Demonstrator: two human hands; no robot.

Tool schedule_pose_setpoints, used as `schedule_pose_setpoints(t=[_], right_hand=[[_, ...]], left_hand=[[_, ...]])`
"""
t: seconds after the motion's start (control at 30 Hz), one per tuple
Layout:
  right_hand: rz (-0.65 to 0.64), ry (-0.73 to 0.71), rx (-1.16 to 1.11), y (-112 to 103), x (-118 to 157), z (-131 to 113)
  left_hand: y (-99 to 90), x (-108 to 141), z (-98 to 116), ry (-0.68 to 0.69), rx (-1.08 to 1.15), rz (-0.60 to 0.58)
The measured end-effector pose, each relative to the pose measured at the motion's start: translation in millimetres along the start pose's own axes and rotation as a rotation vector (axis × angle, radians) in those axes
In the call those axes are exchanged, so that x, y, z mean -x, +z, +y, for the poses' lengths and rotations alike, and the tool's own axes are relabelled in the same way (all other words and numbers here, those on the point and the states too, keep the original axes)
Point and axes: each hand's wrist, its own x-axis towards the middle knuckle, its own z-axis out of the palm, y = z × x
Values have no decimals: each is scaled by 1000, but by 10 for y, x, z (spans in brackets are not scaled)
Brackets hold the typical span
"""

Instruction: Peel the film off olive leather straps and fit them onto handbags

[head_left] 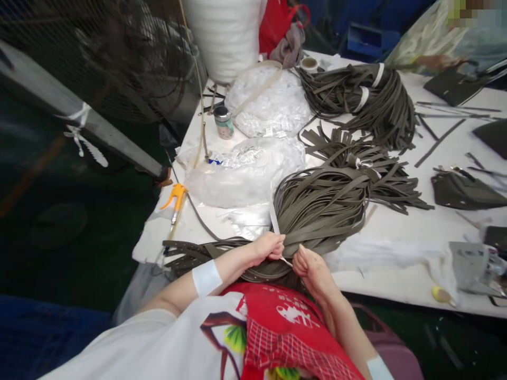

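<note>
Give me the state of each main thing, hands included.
Left hand: closed on the thin white strip
Right hand: closed on the same strip
Thin white strip: stretched between the hands
Near dark-olive strap bundle: looped
Back dark-olive strap bundle: bound with two white bands
Small pink-and-teal cup: upright, dark lid on
Tall white roll: standing upright
Orange air gun: unheld

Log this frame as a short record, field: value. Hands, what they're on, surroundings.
left hand: closed on the white tie, left hand point
right hand: pinching the same tie
tie: spans the gap between the hands; whether it circles the bundle is hidden
near bundle: dark strips, looped, right by the hands
far bundle: more dark strips, bound with white bands
surface: white table
left edge: orange air gun
also: clear plastic bags, lidded cup
</note>
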Motion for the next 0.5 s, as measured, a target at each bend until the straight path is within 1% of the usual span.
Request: schedule_pose_setpoints(t=[0.1, 0.17, 0.2, 0.37, 0.5], right_hand=[[56, 49, -37, -296, -151, 133], [64, 74, -49, -424, -200, 171], [61, 84, -52, -455, -207, 174], [34, 105, -41, -417, -147, 154], [68, 113, -41, -440, -126, 196]], left_hand=[[-276, -204, -148, -42, 10, 118], [-400, -288, -239, -59, 9, 177], [-437, -318, -275, -60, 6, 199], [-478, -419, -375, -35, -11, 265], [-504, -466, -405, -46, -15, 246]])
